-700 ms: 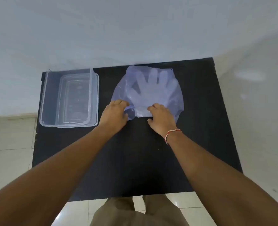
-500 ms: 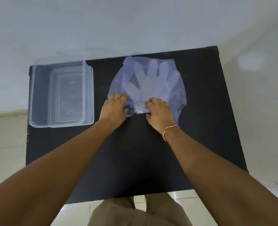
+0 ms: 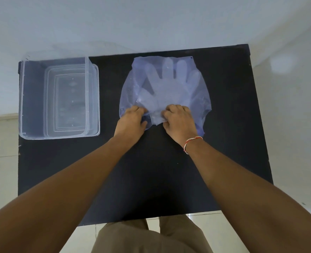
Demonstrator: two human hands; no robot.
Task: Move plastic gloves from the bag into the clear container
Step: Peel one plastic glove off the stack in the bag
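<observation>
One black table (image 3: 151, 179) filled the middle of the frame, and on it lay three things. One clear container (image 3: 59, 99) stood at the upper left of the frame, open at the top, and nothing could be made out inside it. One bluish, see-through bag (image 3: 200, 99) lay flat at the upper centre, well apart from the container, with its mouth toward the bottom of the frame. Through the bag one flat stack of plastic gloves (image 3: 166, 83) showed, its five finger shapes spread like a fan toward the top of the frame; how many gloves made up the stack could not be told.

Two bare hands reached up from the bottom of the frame to the mouth of the bag. The left hand (image 3: 132, 120) lay on the bag's lower left edge with its fingers curled onto the film, gripping it there. The right hand (image 3: 178, 119) lay just beside it at centre, fingers bent down onto the cuff end of the gloves where they stuck out of the mouth; whether it pinched them or only pressed on them could not be told. One red and white thread band (image 3: 192, 142) circled the right wrist.
</observation>
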